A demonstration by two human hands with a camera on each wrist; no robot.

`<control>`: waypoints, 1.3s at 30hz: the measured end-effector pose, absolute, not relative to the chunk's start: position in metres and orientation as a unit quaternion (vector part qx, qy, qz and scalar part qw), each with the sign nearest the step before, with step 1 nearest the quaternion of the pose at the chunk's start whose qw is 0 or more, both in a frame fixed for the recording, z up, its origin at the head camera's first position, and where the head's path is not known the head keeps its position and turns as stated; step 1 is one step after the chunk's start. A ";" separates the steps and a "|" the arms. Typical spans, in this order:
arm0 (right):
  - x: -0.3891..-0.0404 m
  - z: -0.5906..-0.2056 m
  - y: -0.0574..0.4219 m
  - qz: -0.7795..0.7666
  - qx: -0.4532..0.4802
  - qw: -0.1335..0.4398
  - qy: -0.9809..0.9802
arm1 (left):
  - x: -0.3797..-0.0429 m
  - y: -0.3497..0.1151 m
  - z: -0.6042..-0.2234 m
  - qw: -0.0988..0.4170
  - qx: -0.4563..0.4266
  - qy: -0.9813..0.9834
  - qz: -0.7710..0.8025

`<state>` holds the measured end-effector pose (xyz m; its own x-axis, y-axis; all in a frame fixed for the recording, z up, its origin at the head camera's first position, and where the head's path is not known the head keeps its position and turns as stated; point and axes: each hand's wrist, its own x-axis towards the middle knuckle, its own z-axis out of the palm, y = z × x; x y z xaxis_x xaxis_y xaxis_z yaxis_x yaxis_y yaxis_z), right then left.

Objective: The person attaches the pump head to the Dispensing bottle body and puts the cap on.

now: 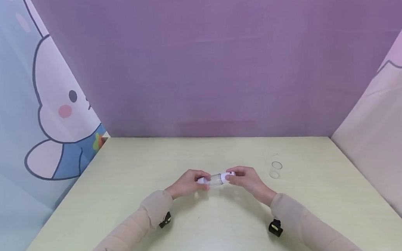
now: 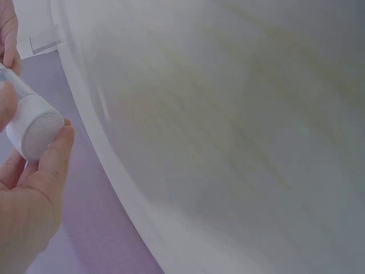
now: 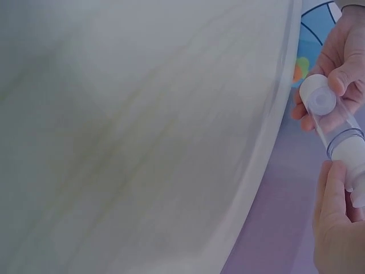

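Observation:
A small clear cylindrical pump bottle with white ends is held level between both hands above the table. My left hand grips its white base, thumb on one side and fingers on the other. At the opposite end, my right hand pinches the white collar below the pump head. Through the transparent wall a pale round disc shows near the base. A clear cylindrical cap stands on the table to the right of my right hand.
The pale wooden table meets a purple cloth backdrop at its far edge. Cartoon-printed cloth hangs at the left and pinkish cloth at the right. Black devices are strapped at both wrists.

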<state>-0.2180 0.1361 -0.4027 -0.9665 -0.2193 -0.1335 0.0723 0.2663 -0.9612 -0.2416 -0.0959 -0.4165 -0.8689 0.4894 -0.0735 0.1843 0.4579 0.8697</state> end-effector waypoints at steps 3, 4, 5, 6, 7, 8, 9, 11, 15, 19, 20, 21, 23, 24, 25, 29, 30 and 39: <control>-0.218 -0.402 0.136 -0.609 -0.044 0.120 0.783 | -0.241 -0.096 -0.416 0.157 0.201 0.839 0.482; -0.217 -0.402 0.136 -0.611 -0.043 0.120 0.782 | -0.241 -0.096 -0.416 0.157 0.201 0.838 0.483; -0.217 -0.402 0.136 -0.612 -0.042 0.120 0.781 | -0.241 -0.096 -0.416 0.158 0.201 0.837 0.483; -0.217 -0.402 0.136 -0.613 -0.041 0.121 0.780 | -0.241 -0.096 -0.416 0.159 0.200 0.837 0.483; -0.217 -0.402 0.136 -0.614 -0.041 0.121 0.779 | -0.240 -0.096 -0.416 0.160 0.200 0.837 0.484; -0.217 -0.403 0.136 -0.614 -0.040 0.122 0.778 | -0.240 -0.096 -0.417 0.161 0.200 0.837 0.483; -0.217 -0.403 0.136 -0.615 -0.041 0.122 0.778 | -0.240 -0.096 -0.417 0.163 0.199 0.837 0.482; -0.216 -0.404 0.136 -0.614 -0.044 0.124 0.778 | -0.240 -0.096 -0.417 0.163 0.200 0.839 0.479; -0.216 -0.405 0.137 -0.610 -0.049 0.126 0.781 | -0.240 -0.096 -0.418 0.164 0.205 0.842 0.472; -0.216 -0.403 0.139 -0.594 -0.057 0.120 0.793 | -0.241 -0.095 -0.418 0.166 0.206 0.842 0.471; -0.216 -0.402 0.140 -0.589 -0.061 0.118 0.797 | -0.241 -0.095 -0.418 0.165 0.206 0.842 0.471; -0.216 -0.402 0.140 -0.588 -0.064 0.116 0.798 | -0.242 -0.095 -0.418 0.164 0.205 0.842 0.471; -0.216 -0.401 0.141 -0.586 -0.070 0.113 0.799 | -0.241 -0.095 -0.418 0.163 0.203 0.843 0.471; -0.216 -0.401 0.141 -0.586 -0.073 0.114 0.799 | -0.241 -0.095 -0.417 0.163 0.202 0.843 0.471; -0.216 -0.401 0.141 -0.585 -0.078 0.115 0.799 | -0.241 -0.095 -0.417 0.161 0.202 0.844 0.470; -0.217 -0.401 0.140 -0.587 -0.091 0.122 0.795 | -0.240 -0.095 -0.416 0.159 0.202 0.844 0.471; -0.217 -0.401 0.140 -0.589 -0.096 0.124 0.793 | -0.240 -0.095 -0.416 0.158 0.202 0.844 0.472; -0.218 -0.402 0.138 -0.589 -0.095 0.131 0.792 | -0.240 -0.095 -0.417 0.160 0.206 0.842 0.473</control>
<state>-0.2177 0.1377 -0.4021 -0.9474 -0.3052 -0.0962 0.0042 0.2888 -0.9574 -0.2400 -0.0951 -0.4166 -0.8636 0.4986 -0.0750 0.1954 0.4681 0.8618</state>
